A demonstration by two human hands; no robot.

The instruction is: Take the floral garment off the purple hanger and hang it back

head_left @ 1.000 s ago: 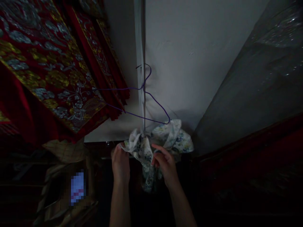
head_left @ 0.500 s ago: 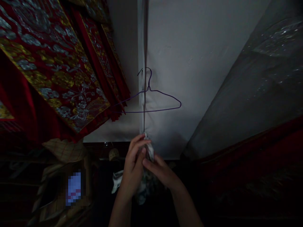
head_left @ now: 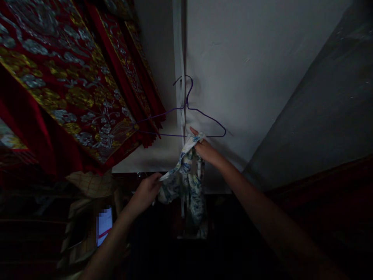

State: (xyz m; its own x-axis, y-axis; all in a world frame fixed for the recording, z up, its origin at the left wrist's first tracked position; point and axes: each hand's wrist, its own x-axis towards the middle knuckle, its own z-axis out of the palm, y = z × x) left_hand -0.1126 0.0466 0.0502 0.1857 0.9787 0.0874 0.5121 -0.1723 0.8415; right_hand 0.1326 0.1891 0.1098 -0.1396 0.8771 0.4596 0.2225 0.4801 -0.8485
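A purple wire hanger (head_left: 204, 114) hangs by its hook against the white wall. Just below its bottom bar I hold up a white garment with a blue floral pattern (head_left: 194, 194), which dangles in folds. My right hand (head_left: 205, 149) grips the upper part of the cloth near the right side of the bar. Lower and to the left, my left hand (head_left: 149, 189) pinches another edge, so a strip of the fabric stretches between the two. What kind of garment it is I cannot tell.
Red cloth with gold and silver embroidery (head_left: 72, 77) hangs at the left, overlapping the hanger's left end. Below it are a wooden chair (head_left: 70, 217) and a lit screen (head_left: 105, 225). A white cord (head_left: 183, 50) runs down the wall. Grey sheeting (head_left: 317, 116) covers the right.
My hands have moved apart, the right one up toward the hanger and the left one out to the left. The floral garment has risen and spread between them.
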